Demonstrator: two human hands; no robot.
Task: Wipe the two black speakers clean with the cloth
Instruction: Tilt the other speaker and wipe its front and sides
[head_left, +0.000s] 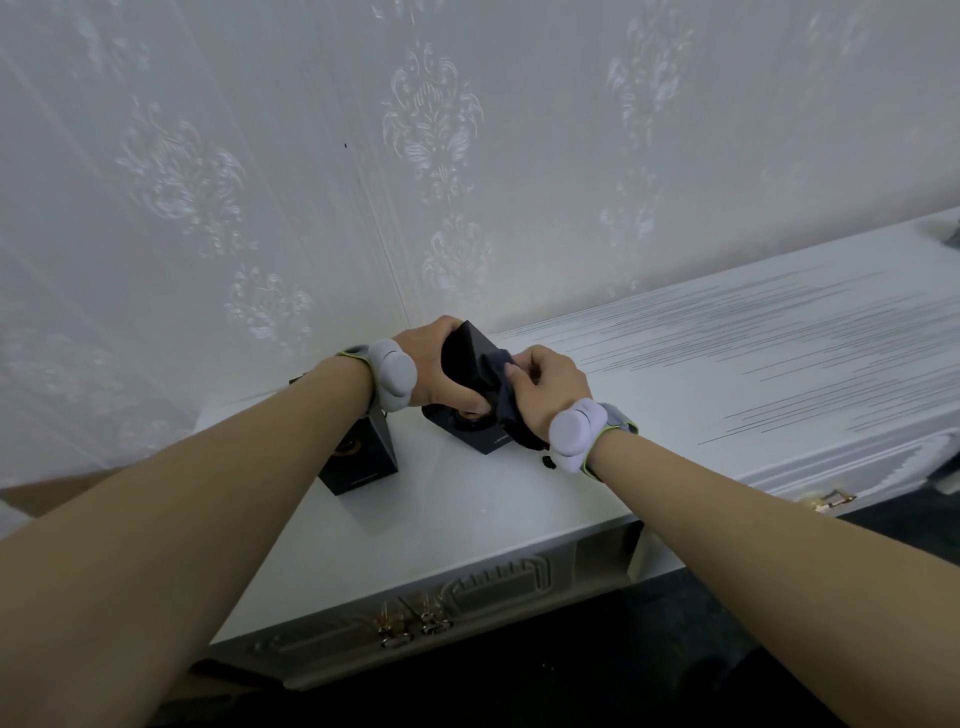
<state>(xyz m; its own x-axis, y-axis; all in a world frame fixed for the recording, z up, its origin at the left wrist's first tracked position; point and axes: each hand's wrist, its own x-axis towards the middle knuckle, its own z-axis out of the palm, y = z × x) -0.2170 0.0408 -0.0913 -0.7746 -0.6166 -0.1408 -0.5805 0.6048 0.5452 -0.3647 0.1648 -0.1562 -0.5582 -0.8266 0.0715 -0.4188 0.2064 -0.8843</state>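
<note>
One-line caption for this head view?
Left hand steadies a black speaker while right hand wipes it with a dark cloth; second speaker waits alongside.

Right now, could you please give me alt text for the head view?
A left hand grips a black speaker while the right hand rubs it with a dark cloth. A second speaker stands further left on the white cabinet.
</note>
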